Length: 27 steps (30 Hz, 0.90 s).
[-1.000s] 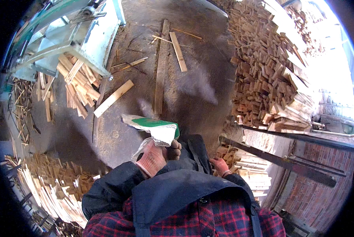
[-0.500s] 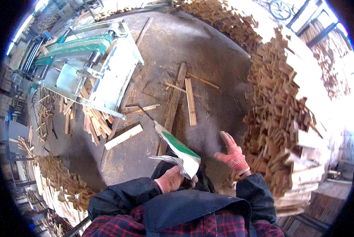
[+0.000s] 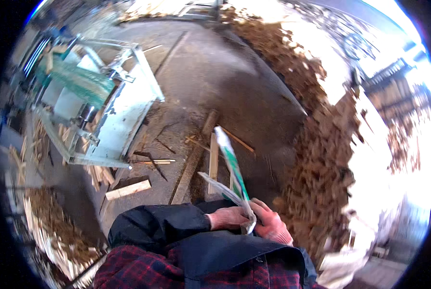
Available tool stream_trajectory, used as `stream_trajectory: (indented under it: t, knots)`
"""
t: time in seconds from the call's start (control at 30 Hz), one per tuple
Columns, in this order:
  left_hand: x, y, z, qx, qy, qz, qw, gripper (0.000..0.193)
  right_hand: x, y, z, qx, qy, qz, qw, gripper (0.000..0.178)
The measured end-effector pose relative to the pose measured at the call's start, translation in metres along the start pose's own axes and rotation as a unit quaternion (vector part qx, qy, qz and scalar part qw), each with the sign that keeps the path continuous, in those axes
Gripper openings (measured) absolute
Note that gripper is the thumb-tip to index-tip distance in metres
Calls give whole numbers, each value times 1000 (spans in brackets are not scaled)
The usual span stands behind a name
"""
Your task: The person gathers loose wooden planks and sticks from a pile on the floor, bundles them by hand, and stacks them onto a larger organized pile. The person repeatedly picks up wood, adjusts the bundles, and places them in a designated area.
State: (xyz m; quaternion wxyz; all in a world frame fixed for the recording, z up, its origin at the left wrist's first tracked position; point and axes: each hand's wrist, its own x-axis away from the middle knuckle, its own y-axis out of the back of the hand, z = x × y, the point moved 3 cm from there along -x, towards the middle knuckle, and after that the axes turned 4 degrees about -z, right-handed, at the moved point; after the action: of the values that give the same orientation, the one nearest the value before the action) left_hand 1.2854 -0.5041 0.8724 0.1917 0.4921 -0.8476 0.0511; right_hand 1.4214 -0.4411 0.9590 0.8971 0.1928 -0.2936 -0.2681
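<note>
In front of my body is a white and green folded piece that looks like a plastic sack [image 3: 234, 166], its long end pointing up and away. A white flap of it sticks out toward the left. My left hand [image 3: 228, 218], in a pinkish-red knit glove, is closed on its lower end. From the other side my right hand [image 3: 272, 224], gloved alike, has its fingers closed on the same lower end. The inner fingertips of both hands are partly hidden by the sack.
A pale metal machine with a green belt [image 3: 83, 82] stands at left, with wood strips under it. Loose boards [image 3: 129, 190] and a long beam [image 3: 194, 161] lie on the floor. Wood-piece heaps rise at right [image 3: 316, 178] and lower left [image 3: 64, 219].
My right hand, open and apart to the right before, has come in to the sack and closed on it. The sack has swung more upright and slightly right. My view has shifted.
</note>
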Motion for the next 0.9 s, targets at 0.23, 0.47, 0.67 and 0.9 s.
stream_trajectory:
  t: [0.23,0.47,0.67,0.9]
  knots:
    - [-151,92,-21,-92,4,-66,994,22,-165,142,-45,-326,36,-13,945,71]
    - [-227,185,-72,-123,81,-78,986,49,-281,272,11,-367,134,50,919,75]
    - [-256,281,-93,14,228,-115,967,51,-389,300,41,26,289,222,931,75]
    - [-277,477,-55,-68,151,-306,938,24,-531,303,36,40,152,168,973,107]
